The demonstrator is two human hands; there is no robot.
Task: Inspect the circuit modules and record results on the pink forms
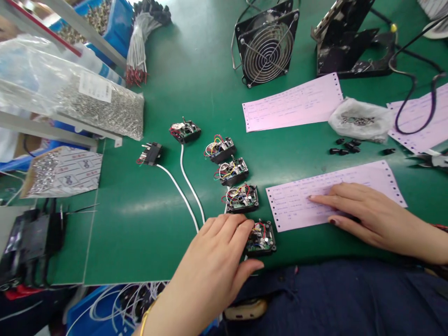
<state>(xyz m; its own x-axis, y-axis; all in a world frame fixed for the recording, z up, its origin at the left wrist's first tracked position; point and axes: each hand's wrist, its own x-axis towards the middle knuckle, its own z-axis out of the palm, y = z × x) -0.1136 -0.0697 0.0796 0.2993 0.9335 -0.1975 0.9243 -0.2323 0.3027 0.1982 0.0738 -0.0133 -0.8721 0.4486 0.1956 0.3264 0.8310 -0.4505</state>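
My left hand lies over the left side of the nearest small black housing with a circuit board; its fingers are curved and the thumb stands apart. The fingers appear to touch the housing, not wrap round it. My right hand rests on a pink printed sheet, index finger stretched out onto the printed lines and thumb apart. Beyond the left hand, similar open housings with coloured wires stand in a column. Another open housing and a black plug-like part with metal pins have white cables.
A fan and a black metal stand are at the back. Small black parts, a bag of metal pieces and pliers lie right. Bagged metal parts and a cable bundle are left.
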